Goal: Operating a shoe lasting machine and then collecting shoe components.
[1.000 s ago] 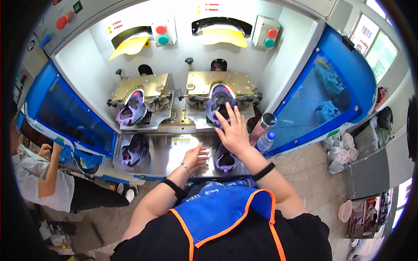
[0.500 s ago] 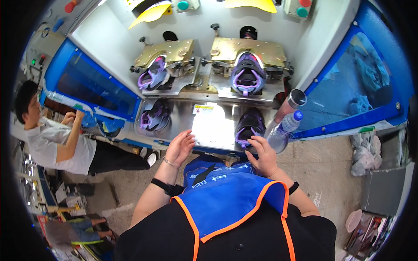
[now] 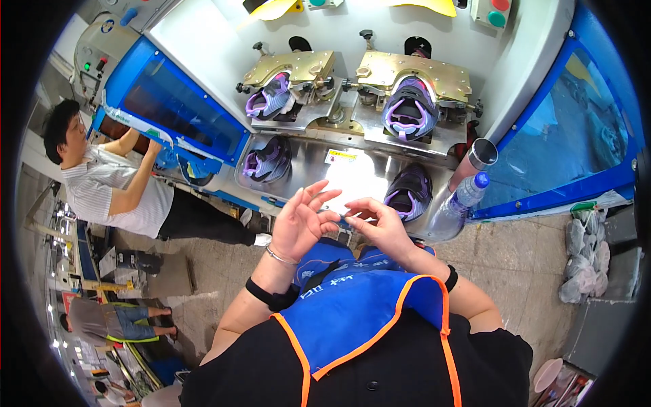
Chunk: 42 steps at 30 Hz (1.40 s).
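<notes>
A metal tray (image 3: pixel 313 165) bears two shoes (image 3: pixel 269 161) (image 3: pixel 409 192); at its right, a tumbler (image 3: pixel 473 165) and bottle (image 3: pixel 466 195).

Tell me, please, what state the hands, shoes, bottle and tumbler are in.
Left hand: open, fingers loosely curled, nothing visibly held.
Right hand: fingers bent; cannot tell if holding anything.
Upper left shoe: toe under brass-coloured plate.
Upper right shoe: toe under second plate.
Lower left shoe: on metal tray.
Lower right shoe: on same tray.
Bottle: capped.
Tumbler: standing; lid unclear.
</notes>
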{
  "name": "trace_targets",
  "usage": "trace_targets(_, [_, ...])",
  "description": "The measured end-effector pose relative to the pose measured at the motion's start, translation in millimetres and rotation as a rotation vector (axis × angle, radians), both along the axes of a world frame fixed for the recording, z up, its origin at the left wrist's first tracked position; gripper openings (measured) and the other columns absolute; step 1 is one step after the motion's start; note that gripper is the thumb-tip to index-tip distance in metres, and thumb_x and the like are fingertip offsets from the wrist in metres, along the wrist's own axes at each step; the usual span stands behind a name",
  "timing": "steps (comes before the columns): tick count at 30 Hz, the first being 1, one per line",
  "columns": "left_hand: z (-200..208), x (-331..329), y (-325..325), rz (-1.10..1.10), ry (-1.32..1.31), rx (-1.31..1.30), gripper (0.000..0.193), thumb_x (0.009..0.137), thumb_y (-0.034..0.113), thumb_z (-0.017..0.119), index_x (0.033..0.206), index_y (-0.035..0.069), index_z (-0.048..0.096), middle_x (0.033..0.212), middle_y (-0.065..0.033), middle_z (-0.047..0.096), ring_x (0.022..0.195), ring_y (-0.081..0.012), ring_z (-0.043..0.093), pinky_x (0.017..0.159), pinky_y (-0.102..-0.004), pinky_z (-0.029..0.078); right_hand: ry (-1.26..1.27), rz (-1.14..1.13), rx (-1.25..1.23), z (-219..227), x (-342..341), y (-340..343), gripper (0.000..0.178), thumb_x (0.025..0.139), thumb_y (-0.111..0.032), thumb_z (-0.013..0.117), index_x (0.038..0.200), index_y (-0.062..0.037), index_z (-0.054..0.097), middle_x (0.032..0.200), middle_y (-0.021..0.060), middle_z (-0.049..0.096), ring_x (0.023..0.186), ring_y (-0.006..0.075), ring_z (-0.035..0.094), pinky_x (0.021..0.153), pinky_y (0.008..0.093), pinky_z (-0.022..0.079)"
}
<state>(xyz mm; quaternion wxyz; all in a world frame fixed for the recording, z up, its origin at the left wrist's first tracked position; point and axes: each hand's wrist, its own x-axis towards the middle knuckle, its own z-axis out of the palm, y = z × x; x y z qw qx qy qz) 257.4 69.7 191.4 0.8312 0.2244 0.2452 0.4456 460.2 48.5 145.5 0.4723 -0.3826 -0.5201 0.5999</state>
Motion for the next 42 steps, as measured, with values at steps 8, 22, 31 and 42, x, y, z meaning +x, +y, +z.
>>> trace_targets(8, [-81, -83, -9, 0.433, 0.319, -0.388, 0.026, 0.095, 0.029, 0.054, 0.106, 0.005, 0.060, 0.093, -0.0091, 0.066, 0.081, -0.0234, 0.065, 0.068, -0.0348, 0.053, -0.170, -0.149, -0.122, -90, 40, -37, 0.013, 0.092, -0.014, 0.062, 0.092, -0.0008, 0.065, 0.077, 0.0016, 0.066, 0.070, 0.0079, 0.059, 0.065, 0.0239, 0.048])
trace_targets(22, [-97, -187, 141, 0.132, 2.241, 0.799, 0.040, 0.068, 0.029, 0.079, 0.097, 0.005, 0.067, 0.103, -0.0153, 0.065, 0.100, -0.0346, 0.061, 0.092, -0.0424, 0.046, -0.121, -0.593, -0.451, -117, 83, -100, 0.021, 0.096, -0.024, 0.059, 0.093, -0.0042, 0.065, 0.080, 0.0015, 0.066, 0.068, 0.0070, 0.056, 0.061, 0.0204, 0.044])
trace_targets(31, [-138, -180, 173, -0.248, 2.427, 0.924, 0.045, 0.070, 0.047, 0.077, 0.091, 0.008, 0.071, 0.096, -0.0154, 0.069, 0.092, -0.0311, 0.066, 0.085, -0.0496, 0.047, -0.193, -0.520, -0.289, -90, -20, -48, 0.017, 0.094, -0.019, 0.060, 0.093, -0.0024, 0.065, 0.080, 0.0015, 0.066, 0.072, 0.0061, 0.059, 0.064, 0.0206, 0.047])
trace_targets(42, [-142, -142, 130, -0.212, 2.290, 1.257, 0.033, 0.067, 0.039, 0.079, 0.079, 0.011, 0.069, 0.081, -0.0093, 0.070, 0.079, -0.0267, 0.067, 0.076, -0.0480, 0.047, 0.021, -1.178, -0.591, -102, -11, -41, 0.055, 0.087, -0.050, 0.064, 0.117, -0.0045, 0.053, 0.109, 0.0081, 0.058, 0.081, 0.0150, 0.058, 0.064, 0.0303, 0.050])
